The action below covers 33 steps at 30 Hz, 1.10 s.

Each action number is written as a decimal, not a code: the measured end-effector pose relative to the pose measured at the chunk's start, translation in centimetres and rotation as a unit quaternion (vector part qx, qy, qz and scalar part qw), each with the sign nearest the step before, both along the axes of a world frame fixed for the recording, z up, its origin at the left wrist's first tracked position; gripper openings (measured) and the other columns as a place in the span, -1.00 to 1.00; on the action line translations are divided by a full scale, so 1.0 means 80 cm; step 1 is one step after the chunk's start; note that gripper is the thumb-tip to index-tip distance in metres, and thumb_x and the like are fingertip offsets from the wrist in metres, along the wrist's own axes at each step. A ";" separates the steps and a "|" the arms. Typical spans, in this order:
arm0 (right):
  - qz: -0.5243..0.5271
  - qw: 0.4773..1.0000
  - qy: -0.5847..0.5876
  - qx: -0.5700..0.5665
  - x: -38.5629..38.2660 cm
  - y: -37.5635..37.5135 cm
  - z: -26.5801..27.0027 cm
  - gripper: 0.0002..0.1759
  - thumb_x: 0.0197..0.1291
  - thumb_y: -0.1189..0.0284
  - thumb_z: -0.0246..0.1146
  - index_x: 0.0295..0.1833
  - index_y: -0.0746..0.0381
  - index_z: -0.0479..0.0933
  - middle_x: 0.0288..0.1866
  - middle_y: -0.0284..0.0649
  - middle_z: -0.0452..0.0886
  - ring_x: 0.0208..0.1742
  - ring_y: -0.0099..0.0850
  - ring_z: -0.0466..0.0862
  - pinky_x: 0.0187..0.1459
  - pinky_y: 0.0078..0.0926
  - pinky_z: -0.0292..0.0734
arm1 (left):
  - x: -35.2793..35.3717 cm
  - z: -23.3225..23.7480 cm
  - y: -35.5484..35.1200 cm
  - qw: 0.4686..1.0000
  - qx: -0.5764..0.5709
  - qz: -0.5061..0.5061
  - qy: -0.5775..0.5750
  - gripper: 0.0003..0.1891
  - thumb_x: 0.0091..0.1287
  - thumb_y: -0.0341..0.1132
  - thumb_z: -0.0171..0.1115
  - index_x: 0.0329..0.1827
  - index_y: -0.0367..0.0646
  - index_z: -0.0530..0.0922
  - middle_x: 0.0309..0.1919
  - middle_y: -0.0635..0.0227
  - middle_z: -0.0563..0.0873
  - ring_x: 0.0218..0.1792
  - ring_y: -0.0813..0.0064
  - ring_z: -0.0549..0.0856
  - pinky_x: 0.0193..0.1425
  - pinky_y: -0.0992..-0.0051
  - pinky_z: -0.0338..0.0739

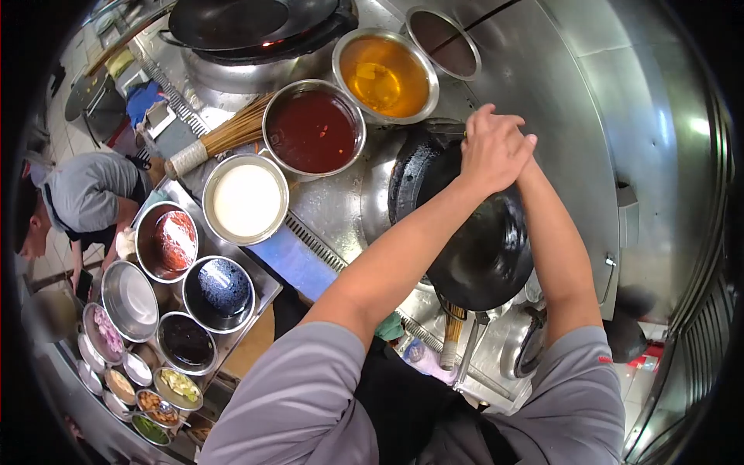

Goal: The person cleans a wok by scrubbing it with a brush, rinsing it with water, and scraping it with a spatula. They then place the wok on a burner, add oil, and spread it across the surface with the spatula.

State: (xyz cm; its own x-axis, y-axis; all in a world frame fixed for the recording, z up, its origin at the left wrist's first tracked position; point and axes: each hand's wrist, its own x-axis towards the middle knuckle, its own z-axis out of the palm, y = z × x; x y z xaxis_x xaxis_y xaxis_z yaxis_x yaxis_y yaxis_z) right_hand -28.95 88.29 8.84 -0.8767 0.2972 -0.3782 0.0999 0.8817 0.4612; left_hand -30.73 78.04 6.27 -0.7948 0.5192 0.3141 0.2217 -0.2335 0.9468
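My left hand (494,151) lies over my right hand, above the far side of a black wok (480,263). Its fingers are bent and pressed together with the other hand; whatever is between them, if anything, is hidden. Of my right hand (528,147) only a small part shows, and its fingers are mostly covered. Both forearms cross over the wok, whose dark inside looks wet and shiny. Its handle (467,353) points back toward my body. Close to my hands stands a metal bowl of amber liquid (385,77).
On the left are a pot of red liquid (314,128), a pot of white liquid (246,200), a bamboo brush (225,136) and several sauce pots and ingredient bowls. Another wok (240,27) sits over a burner at the back. A person in grey (93,194) bends at far left.
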 end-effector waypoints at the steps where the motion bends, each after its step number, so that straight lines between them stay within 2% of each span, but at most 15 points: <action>1: 0.007 1.000 0.000 0.000 0.002 0.006 0.001 -0.66 0.05 0.30 0.18 -0.12 0.27 0.65 -0.11 0.07 0.69 -0.10 -0.02 0.69 -0.15 -0.18 0.60 | -0.005 -0.004 0.011 0.998 0.016 -0.055 0.010 -0.56 0.25 -0.01 0.23 0.08 -0.10 0.59 0.10 -0.04 0.57 0.30 -0.08 0.39 0.37 0.05 0.29; 2: 0.012 1.000 0.001 0.001 0.008 0.009 -0.002 -0.66 0.06 0.30 0.18 -0.12 0.27 0.65 -0.11 0.07 0.69 -0.11 -0.02 0.70 -0.15 -0.18 0.61 | -0.007 -0.007 0.022 0.993 0.032 -0.112 0.021 -0.58 0.23 0.00 0.24 -0.01 -0.11 0.65 0.06 -0.04 0.62 0.32 -0.08 0.38 0.38 0.04 0.29; 3: 0.012 1.000 0.000 0.002 0.011 0.015 -0.003 -0.66 0.06 0.30 0.18 -0.11 0.27 0.64 -0.11 0.07 0.69 -0.11 -0.03 0.70 -0.15 -0.18 0.61 | -0.006 -0.005 0.026 0.994 0.035 -0.108 -0.005 -0.62 0.17 -0.02 0.28 -0.10 -0.11 0.69 -0.03 -0.02 0.68 0.35 -0.07 0.37 0.40 0.05 0.27; 10: 0.018 1.000 0.000 0.000 0.017 0.050 -0.038 -0.66 0.10 0.29 0.17 -0.11 0.29 0.62 -0.13 0.07 0.69 -0.15 -0.04 0.70 -0.17 -0.18 0.62 | -0.016 -0.021 0.031 0.995 -0.004 -0.096 -0.031 -0.60 0.10 -0.03 0.31 -0.06 -0.05 0.68 0.01 -0.01 0.66 0.31 -0.05 0.40 0.39 0.13 0.33; 12: 0.023 1.000 0.005 -0.001 0.010 0.057 -0.055 -0.66 0.11 0.29 0.16 -0.10 0.29 0.61 -0.14 0.07 0.68 -0.16 -0.05 0.71 -0.17 -0.18 0.62 | -0.028 -0.027 0.033 0.987 0.021 -0.151 -0.060 -0.59 0.10 -0.04 0.29 -0.04 -0.05 0.67 0.16 -0.17 0.51 0.29 -0.05 0.41 0.39 0.16 0.35; 13: 0.023 1.000 0.008 0.000 0.001 0.065 -0.062 -0.66 0.12 0.29 0.16 -0.10 0.30 0.61 -0.14 0.06 0.68 -0.16 -0.05 0.71 -0.17 -0.18 0.62 | -0.032 -0.028 0.032 0.986 0.020 -0.153 -0.061 -0.59 0.10 -0.04 0.29 -0.04 -0.05 0.67 0.16 -0.17 0.51 0.29 -0.05 0.41 0.39 0.16 0.35; 15: 0.025 1.000 0.017 0.002 -0.005 0.081 -0.070 -0.66 0.13 0.29 0.16 -0.10 0.30 0.60 -0.15 0.06 0.68 -0.17 -0.06 0.71 -0.18 -0.18 0.62 | -0.044 -0.029 0.027 0.987 0.002 -0.146 -0.072 -0.57 0.11 -0.03 0.27 0.00 -0.02 0.66 0.08 -0.06 0.61 0.30 0.04 0.43 0.36 0.26 0.38; 19: 0.046 0.999 0.026 -0.008 -0.002 0.099 -0.087 -0.66 0.15 0.28 0.15 -0.09 0.31 0.59 -0.16 0.06 0.68 -0.19 -0.07 0.71 -0.18 -0.18 0.63 | -0.057 -0.029 0.025 0.983 -0.022 -0.152 -0.102 -0.52 0.13 0.02 0.24 0.05 -0.02 0.65 0.09 -0.04 0.61 0.30 0.09 0.43 0.35 0.26 0.39; 23: 0.074 0.996 0.046 -0.008 -0.004 0.126 -0.094 -0.66 0.18 0.28 0.15 -0.09 0.32 0.58 -0.17 0.06 0.68 -0.21 -0.08 0.72 -0.19 -0.18 0.63 | -0.072 -0.021 0.020 0.982 -0.024 -0.149 -0.114 -0.54 0.15 0.00 0.21 0.06 -0.03 0.65 0.10 0.03 0.61 0.30 0.10 0.41 0.36 0.27 0.38; 26: 0.077 0.996 0.054 -0.004 -0.013 0.121 -0.112 -0.66 0.19 0.27 0.14 -0.08 0.33 0.57 -0.18 0.06 0.68 -0.22 -0.09 0.72 -0.20 -0.18 0.64 | -0.069 -0.051 0.035 0.982 0.012 -0.132 -0.135 -0.55 0.13 -0.01 0.22 0.01 -0.06 0.66 0.08 0.02 0.62 0.31 0.05 0.38 0.38 0.25 0.36; 29: 0.065 0.997 0.043 0.021 -0.038 0.061 -0.071 -0.67 0.22 0.28 0.12 -0.09 0.32 0.57 -0.14 0.03 0.68 -0.21 -0.16 0.73 -0.21 -0.20 0.64 | -0.083 -0.035 0.014 0.985 -0.009 -0.137 -0.108 -0.56 0.17 -0.07 0.22 0.07 -0.07 0.63 0.11 -0.01 0.62 0.29 -0.03 0.42 0.38 0.23 0.36; 30: 0.060 0.997 0.043 0.018 -0.029 0.056 -0.086 -0.67 0.22 0.28 0.12 -0.09 0.32 0.57 -0.14 0.03 0.68 -0.21 -0.16 0.73 -0.21 -0.20 0.64 | -0.070 -0.047 0.011 0.984 -0.012 -0.141 -0.109 -0.56 0.17 -0.07 0.22 0.07 -0.07 0.63 0.11 -0.01 0.62 0.29 -0.03 0.42 0.38 0.23 0.36; 32: -0.018 0.995 0.099 0.015 -0.008 0.055 -0.107 -0.70 0.19 0.30 0.14 -0.15 0.30 0.59 -0.16 0.03 0.69 -0.17 -0.10 0.73 -0.19 -0.16 0.63 | -0.036 -0.082 0.018 0.994 0.032 -0.097 0.032 -0.59 0.18 -0.09 0.21 0.04 -0.08 0.64 0.09 0.00 0.62 0.28 -0.05 0.42 0.39 0.18 0.33; 33: -0.025 0.993 0.111 0.026 -0.011 0.046 -0.084 -0.70 0.19 0.30 0.14 -0.15 0.30 0.59 -0.16 0.03 0.69 -0.17 -0.10 0.73 -0.19 -0.16 0.63 | -0.031 -0.083 0.025 0.989 0.061 -0.073 0.110 -0.60 0.18 -0.10 0.21 0.02 -0.09 0.65 0.07 0.01 0.63 0.27 -0.06 0.41 0.40 0.16 0.32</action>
